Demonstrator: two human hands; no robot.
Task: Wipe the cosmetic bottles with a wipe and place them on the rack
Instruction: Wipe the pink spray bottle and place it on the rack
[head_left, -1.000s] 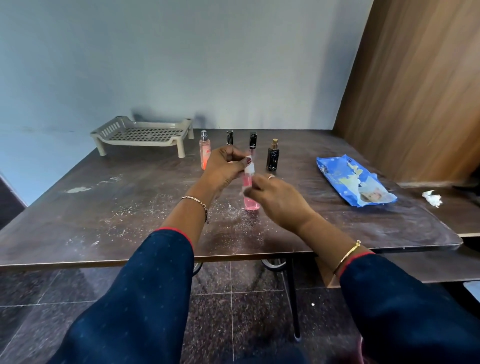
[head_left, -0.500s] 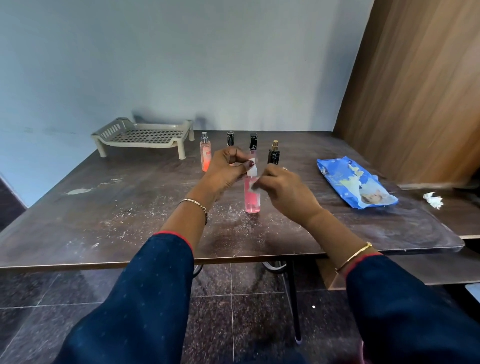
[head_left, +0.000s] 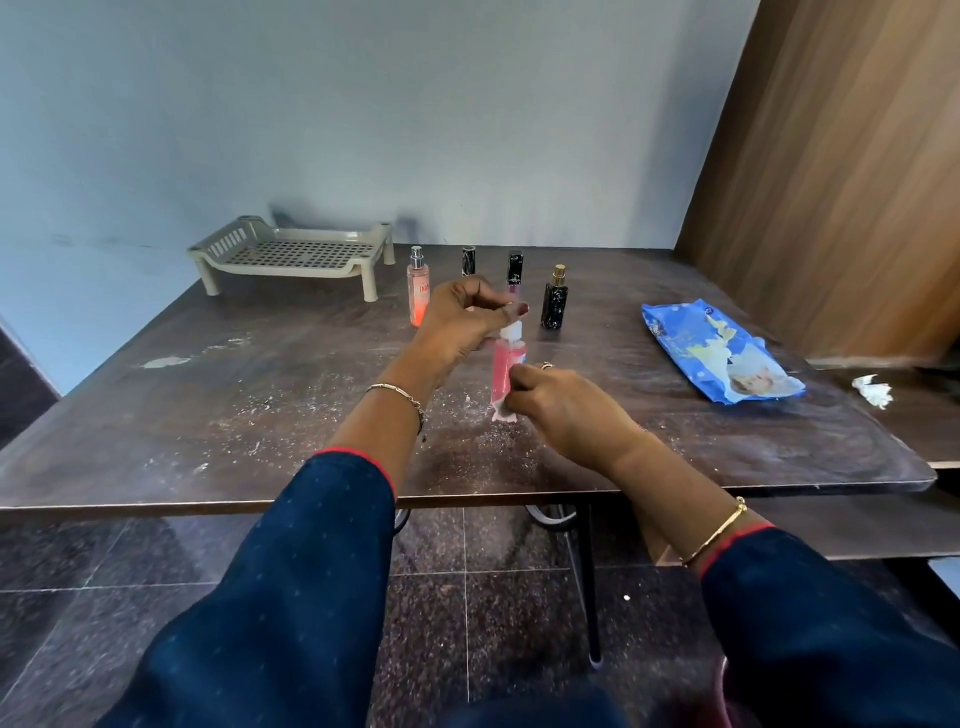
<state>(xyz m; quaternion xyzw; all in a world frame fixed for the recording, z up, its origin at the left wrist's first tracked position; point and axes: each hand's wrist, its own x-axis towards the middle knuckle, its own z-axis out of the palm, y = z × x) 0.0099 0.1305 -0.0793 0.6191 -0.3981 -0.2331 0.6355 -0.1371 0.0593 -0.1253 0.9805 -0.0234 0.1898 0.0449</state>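
A pink spray bottle with a white nozzle is held upright over the middle of the table. My left hand grips it at the neck. My right hand pinches a small white wipe against the bottle's lower end. Behind stand an orange-pink bottle, two slim black-capped bottles and a black bottle with a gold cap. The beige slotted rack sits at the back left with nothing on it.
A blue wipes packet lies flat at the right of the dusty brown table. A crumpled white wipe lies on the lower side surface at far right. A wooden panel stands at the right.
My right hand slid the wipe from the bottle's upper part down to its base. My left hand kept hold of the neck.
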